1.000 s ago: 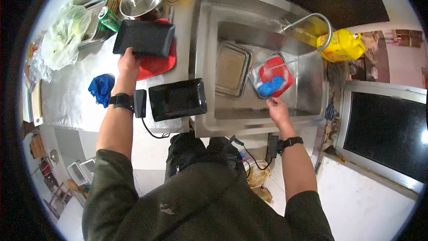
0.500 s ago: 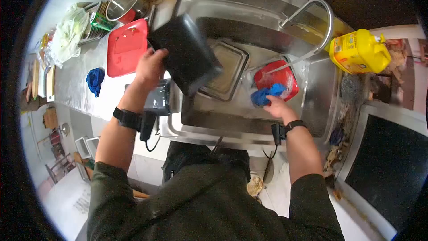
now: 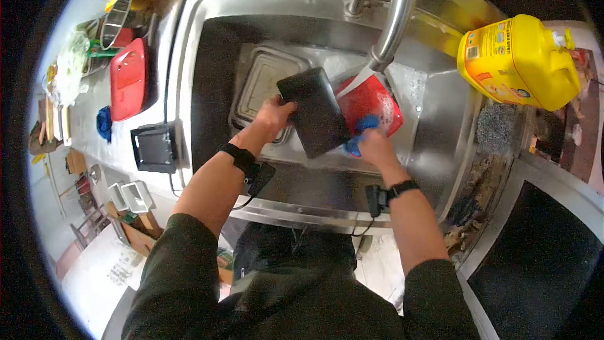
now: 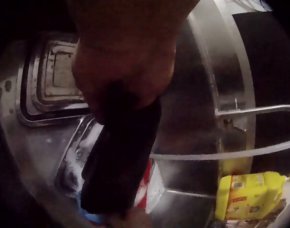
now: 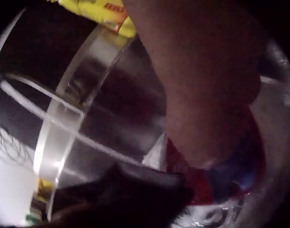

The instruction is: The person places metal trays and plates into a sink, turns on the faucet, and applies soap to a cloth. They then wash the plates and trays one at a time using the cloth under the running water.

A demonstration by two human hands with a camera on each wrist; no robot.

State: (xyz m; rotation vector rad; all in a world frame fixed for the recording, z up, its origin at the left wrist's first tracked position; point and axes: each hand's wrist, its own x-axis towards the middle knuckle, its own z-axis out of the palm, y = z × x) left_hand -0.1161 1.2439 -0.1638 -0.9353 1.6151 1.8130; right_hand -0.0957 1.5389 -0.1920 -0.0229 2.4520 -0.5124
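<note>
Both arms reach forward and down, forearms bare, dark sleeves pushed up to the elbows, a black strap on each wrist. The left hand has its fingers curled in a firm grip, thumb on top. The right hand sits lower, fingers bunched and curled under, knuckles facing up.

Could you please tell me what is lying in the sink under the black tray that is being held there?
Beneath the black tray, gripped by the left hand, show a red tray and a steel tray. The right hand holds a blue cloth. The sink floor directly underneath is covered.
</note>
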